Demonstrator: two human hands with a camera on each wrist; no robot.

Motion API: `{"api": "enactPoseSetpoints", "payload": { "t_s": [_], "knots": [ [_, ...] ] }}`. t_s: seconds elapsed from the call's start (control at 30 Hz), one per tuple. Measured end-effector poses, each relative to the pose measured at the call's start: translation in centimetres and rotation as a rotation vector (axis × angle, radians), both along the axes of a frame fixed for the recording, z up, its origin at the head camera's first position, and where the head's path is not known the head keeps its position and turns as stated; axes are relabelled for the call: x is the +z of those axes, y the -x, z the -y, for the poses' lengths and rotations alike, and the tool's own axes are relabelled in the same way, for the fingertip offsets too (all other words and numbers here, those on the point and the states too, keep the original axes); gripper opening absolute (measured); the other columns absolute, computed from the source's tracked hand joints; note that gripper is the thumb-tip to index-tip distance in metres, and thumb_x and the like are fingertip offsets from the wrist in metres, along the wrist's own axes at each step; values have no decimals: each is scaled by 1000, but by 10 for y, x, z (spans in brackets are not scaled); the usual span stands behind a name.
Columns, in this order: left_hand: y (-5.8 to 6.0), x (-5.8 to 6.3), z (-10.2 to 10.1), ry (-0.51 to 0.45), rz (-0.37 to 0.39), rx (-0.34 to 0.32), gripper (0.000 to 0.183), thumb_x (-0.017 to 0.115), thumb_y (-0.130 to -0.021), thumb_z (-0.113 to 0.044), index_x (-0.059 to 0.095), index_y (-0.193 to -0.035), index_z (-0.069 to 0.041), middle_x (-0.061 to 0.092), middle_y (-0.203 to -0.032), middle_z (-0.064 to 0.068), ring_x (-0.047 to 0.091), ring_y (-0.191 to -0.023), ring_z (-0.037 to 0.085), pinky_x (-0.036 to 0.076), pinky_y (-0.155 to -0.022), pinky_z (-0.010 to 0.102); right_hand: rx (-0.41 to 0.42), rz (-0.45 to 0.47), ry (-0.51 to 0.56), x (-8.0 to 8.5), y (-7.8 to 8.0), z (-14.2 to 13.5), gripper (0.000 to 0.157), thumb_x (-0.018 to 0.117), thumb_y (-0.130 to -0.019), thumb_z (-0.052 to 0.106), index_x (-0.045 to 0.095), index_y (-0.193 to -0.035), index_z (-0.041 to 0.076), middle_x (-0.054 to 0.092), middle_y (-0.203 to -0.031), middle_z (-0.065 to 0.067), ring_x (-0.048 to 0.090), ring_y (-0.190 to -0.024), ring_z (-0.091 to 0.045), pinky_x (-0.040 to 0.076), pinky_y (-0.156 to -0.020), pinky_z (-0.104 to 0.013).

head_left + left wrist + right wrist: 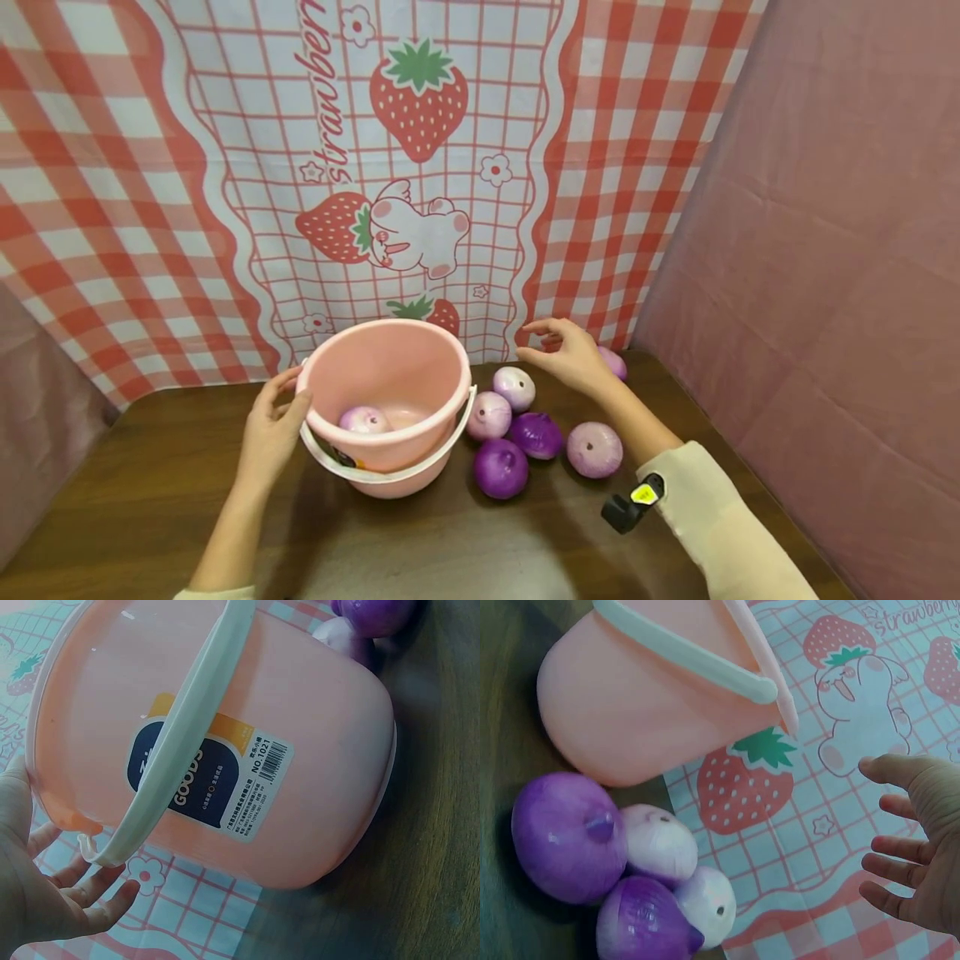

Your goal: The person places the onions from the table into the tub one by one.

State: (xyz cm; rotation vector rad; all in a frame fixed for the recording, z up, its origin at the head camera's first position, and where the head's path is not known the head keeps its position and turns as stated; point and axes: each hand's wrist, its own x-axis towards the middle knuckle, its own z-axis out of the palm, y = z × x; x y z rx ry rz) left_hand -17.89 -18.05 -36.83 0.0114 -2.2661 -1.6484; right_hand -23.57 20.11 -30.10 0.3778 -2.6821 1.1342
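A pink bucket [405,450] with a white handle [176,742] stands on the table, its mouth tipped a little towards me. Inside lies a pale purple-white onion [365,419]. My left hand [272,429] holds the bucket's left side at the rim, thumb and fingers about the handle's joint [94,851]. Raised behind the onions, my right hand [566,354] has its fingers apart and nothing in them. To the bucket's right sit a dark purple onion [501,469], another dark one [536,435], and paler onions [490,415] [514,388] [595,450]. One more onion [613,363] is partly hidden behind my right wrist.
A strawberry-print checked cloth [420,208] hangs close behind the bucket. Pink fabric [810,292] closes off the right side. The brown wooden table [420,542] extends in front and to the left. A black strap device [630,504] is on the right sleeve.
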Motion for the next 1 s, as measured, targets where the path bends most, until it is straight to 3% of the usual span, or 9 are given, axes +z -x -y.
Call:
{"api": "enactPoseSetpoints", "payload": {
  "t_s": [0.33, 0.67, 0.87, 1.0],
  "knots": [
    [1, 2, -1, 7, -2, -7, 43, 50, -95, -19, 44, -136, -6, 48, -133, 20, 48, -81, -17, 44, -69, 9, 13, 26, -34, -7, -4, -21, 46, 74, -79, 33, 62, -116, 10, 60, -121, -14, 58, -107, -34, 48, -90, -47],
    [1, 2, -1, 14, 0, 3, 43, 50, -95, -20, 44, -136, -7, 48, -132, 20, 47, -81, -17, 44, -70, 9, 21, 99, -141, -14, -7, -40, 49, 72, -79, 42, 62, -118, 15, 63, -119, -10, 59, -108, -31, 48, -90, -45],
    [0, 1, 0, 22, 11, 1, 44, 50, -96, -20, 43, -137, -7, 47, -134, 20, 47, -80, -16, 43, -70, 9, 59, 72, -227, -22, -8, -49, 48, 73, -78, 40, 64, -116, 13, 64, -114, -15, 63, -100, -30, 51, -85, -44],
    [-1, 1, 0, 18, 8, 1, 44, 50, -96, -20, 43, -137, -7, 48, -133, 20, 47, -80, -17, 43, -69, 8, 108, 131, -197, -28, -9, -56, 48, 73, -79, 36, 62, -118, 9, 61, -116, -19, 61, -103, -33, 51, -86, -44]
  ]
}}
